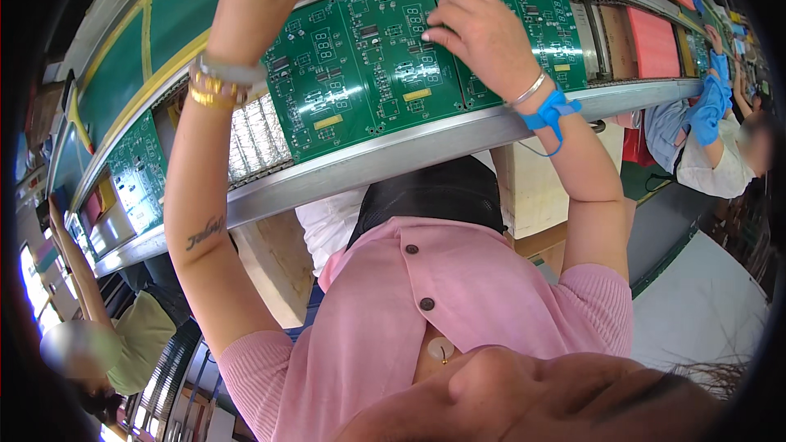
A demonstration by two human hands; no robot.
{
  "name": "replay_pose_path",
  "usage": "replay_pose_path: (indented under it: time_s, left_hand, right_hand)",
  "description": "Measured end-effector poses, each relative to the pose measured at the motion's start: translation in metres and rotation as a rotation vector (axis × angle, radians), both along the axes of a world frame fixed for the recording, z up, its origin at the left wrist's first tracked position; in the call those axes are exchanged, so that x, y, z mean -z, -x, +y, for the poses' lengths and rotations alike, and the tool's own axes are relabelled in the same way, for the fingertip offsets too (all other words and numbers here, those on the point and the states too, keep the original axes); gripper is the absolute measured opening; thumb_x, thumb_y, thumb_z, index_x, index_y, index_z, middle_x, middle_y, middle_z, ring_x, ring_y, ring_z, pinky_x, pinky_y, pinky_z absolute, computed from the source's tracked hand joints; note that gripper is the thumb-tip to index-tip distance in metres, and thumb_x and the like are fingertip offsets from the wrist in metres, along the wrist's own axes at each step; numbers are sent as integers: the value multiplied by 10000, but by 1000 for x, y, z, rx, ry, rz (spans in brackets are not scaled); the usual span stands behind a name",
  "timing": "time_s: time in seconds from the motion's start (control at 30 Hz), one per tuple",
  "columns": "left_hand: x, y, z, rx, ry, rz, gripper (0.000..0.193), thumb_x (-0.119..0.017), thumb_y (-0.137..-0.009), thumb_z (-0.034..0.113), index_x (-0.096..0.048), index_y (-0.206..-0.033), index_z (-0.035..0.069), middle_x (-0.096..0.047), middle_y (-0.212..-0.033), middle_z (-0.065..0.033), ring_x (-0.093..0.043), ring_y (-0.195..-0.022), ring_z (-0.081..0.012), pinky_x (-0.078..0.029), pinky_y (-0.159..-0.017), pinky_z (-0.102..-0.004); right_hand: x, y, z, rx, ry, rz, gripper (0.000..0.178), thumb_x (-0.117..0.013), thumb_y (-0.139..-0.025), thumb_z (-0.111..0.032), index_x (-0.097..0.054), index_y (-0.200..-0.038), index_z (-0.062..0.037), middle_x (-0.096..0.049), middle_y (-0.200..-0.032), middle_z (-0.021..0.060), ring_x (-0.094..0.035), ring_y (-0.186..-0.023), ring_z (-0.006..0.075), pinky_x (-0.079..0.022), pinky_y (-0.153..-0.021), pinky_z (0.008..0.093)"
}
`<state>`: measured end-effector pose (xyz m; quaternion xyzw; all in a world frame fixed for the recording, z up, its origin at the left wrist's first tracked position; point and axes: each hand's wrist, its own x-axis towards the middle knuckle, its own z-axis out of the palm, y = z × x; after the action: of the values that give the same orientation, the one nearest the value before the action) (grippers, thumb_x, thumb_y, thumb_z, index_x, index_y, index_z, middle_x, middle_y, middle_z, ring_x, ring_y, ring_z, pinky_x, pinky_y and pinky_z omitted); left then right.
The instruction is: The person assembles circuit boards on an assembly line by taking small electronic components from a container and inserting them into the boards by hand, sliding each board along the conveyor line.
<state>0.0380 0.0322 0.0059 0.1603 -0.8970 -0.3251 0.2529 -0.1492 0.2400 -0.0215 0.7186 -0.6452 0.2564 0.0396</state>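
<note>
Green circuit boards (360,127) lie joined side by side in front of me, with small components, digit displays and yellow labels on them. My right hand (483,41) is over these boards, its fingers curled in and the thumb close to the index finger. Whatever it may hold is too small or hidden to name. At the top edge, beyond the boards, my left hand (260,4) has its thumb and fingers pressed together. Its fingertips are partly cut off by the picture's edge, and anything between them cannot be made out.
A metal rail (352,165) runs along the near side of the boards. Another green board (137,168) sits further left on the line. Red-pink sheets (652,42) lie at right. One co-worker (123,336) is at lower left, another in blue sleeves (709,106) at right.
</note>
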Motion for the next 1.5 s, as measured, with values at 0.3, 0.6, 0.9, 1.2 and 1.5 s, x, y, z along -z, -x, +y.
replay_pose_path:
  time_s: [0.3,0.6,0.9,1.2,1.5]
  left_hand:
    - [9,-51,57,-138,-271,-228,145,-689,-808,49,-685,-945,2,-697,-838,-86,-677,-778,-145,-538,-726,-257]
    - [21,-48,56,-80,-281,-172,137,-676,-815,40,-688,-947,7,-696,-889,-89,-684,-789,-160,-540,-720,-259]
    - [25,-34,53,-23,48,-191,107,-675,-800,89,-676,-880,19,-627,-856,-92,-620,-770,-273,-507,-704,-346]
    - [20,-23,52,57,231,-170,88,-664,-795,99,-661,-851,32,-597,-875,-84,-585,-855,-293,-488,-752,-390]
    - [19,-26,48,129,380,-215,93,-656,-803,85,-644,-879,33,-597,-904,-80,-588,-851,-284,-484,-731,-377]
  right_hand:
    - [-47,-19,-136,-72,115,355,125,-595,-786,-162,-679,-793,-68,-659,-833,62,-582,-903,220,-452,-800,334]
    - [0,-7,-182,71,56,429,170,-559,-779,-151,-701,-703,-98,-667,-722,84,-628,-826,246,-465,-751,393]
    - [-14,-9,-164,-45,246,71,159,-532,-806,-134,-644,-730,-50,-638,-712,151,-616,-818,317,-493,-738,421]
    - [-39,-9,-114,-17,171,-30,76,-545,-857,-123,-573,-850,-53,-612,-690,167,-621,-702,342,-496,-646,431]
    - [-44,-15,-64,-105,241,-157,70,-580,-848,-104,-558,-879,-46,-612,-824,144,-605,-771,325,-487,-674,403]
